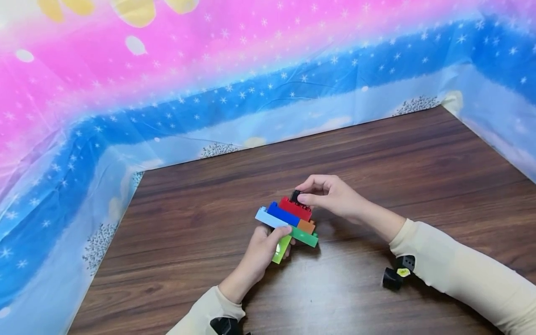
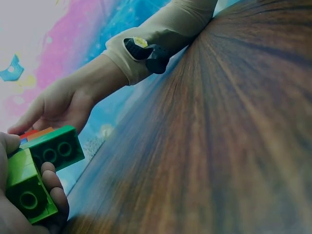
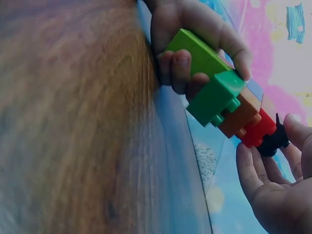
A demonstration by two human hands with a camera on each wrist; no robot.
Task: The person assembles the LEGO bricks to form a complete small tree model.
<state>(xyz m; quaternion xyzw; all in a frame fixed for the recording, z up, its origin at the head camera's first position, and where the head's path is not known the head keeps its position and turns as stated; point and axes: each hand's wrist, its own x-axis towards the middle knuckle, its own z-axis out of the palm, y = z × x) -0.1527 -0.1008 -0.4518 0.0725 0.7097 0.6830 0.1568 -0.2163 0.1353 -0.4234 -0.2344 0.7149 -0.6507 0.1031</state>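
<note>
My left hand [image 1: 260,249] grips a stack of toy building bricks by its lime green brick [image 1: 280,251], fingers curled round it and thumb along the side. Above the lime brick come a light blue brick [image 1: 268,217] and a green brick [image 3: 215,100] side by side. A blue brick [image 1: 283,215] and an orange brick [image 1: 306,226] form the layer over them, with a red brick [image 1: 295,209] on top. At the red brick's studs, my right hand [image 1: 337,197] pinches a small black piece [image 3: 273,140] between thumb and fingers. The stack is held tilted above the table.
The dark wood-grain table [image 1: 201,209] stretches around both hands. A pink and blue patterned cloth [image 1: 251,88] hangs along its back and sides. Black devices, such as the right wrist camera [image 1: 392,278], are strapped at both cream sleeves [image 1: 460,265].
</note>
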